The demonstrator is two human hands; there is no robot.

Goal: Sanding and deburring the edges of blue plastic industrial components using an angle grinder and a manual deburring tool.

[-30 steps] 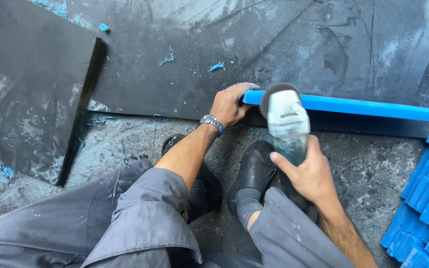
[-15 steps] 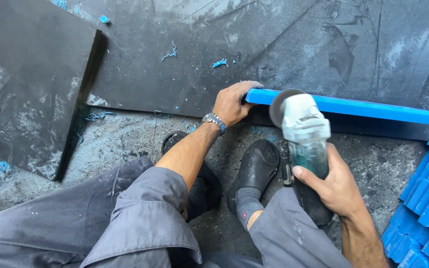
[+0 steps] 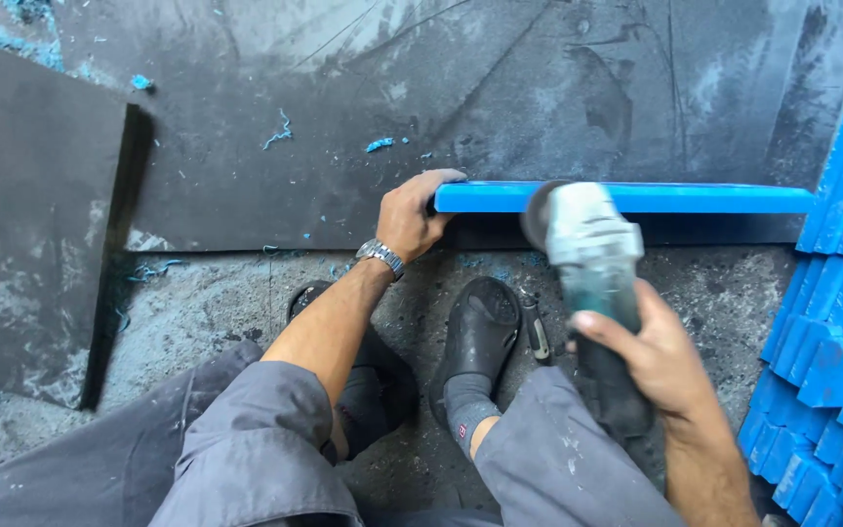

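Since a second ago the angle grinder (image 3: 592, 268) has slid rightward along the blue bar (image 3: 626, 198), away from the end that the left hand (image 3: 410, 217) grips; the right hand (image 3: 658, 353) has gone with it, while the left hand has stayed where it was.

Head view, with the blue bar as the landmark: the bar lies flat and lengthwise across the front edge of a dark sheet (image 3: 343, 117), its right end meeting a stack of blue pieces (image 3: 836, 322). The left hand is curled shut around the bar's left end, thumb on the near side and fingers over the top; a metal wristwatch (image 3: 380, 257) sits on the wrist just below. The grinder's disc end touches the bar's near edge, right of the left hand and a little left of the bar's middle. The right hand is wrapped closed around the grinder's body below the bar, index finger laid over the housing.

Below the bar, on the dusty floor, stand two black shoes (image 3: 480, 327), with grey trouser legs (image 3: 246, 439) nearer the camera. A second dark sheet (image 3: 31, 224) lies well to the left of the bar. Blue shavings (image 3: 379, 144) are scattered on the sheet above the bar's left end.
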